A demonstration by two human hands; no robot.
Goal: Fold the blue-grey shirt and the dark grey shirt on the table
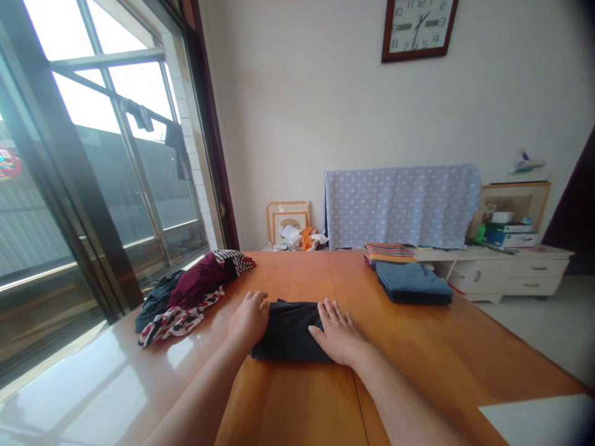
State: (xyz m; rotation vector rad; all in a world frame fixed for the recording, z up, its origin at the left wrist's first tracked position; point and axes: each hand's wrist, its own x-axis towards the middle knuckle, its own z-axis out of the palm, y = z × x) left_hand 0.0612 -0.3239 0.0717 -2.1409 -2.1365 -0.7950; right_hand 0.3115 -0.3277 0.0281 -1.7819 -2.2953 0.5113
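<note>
Left hand (pixel 248 321) and right hand (pixel 335 333) both open, palms down on either end of a folded black garment (pixel 286 332), not gripping it. Garment lies mid-way across the wooden table (pixel 288 402). Pile of mixed clothes (pixel 186 297) sits along the left edge; folded blue cloth (pixel 413 282) and striped cloth (pixel 389 254) toward the far right corner.

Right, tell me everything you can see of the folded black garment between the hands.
The folded black garment is a soft-looking, matte fabric, folded into a flat, roughly rectangular bundle with slightly uneven layers along its far edge. It lies flat on the orange wooden table. The left hand rests against its left end, while the right hand touches its right end, fingers spread.
</note>
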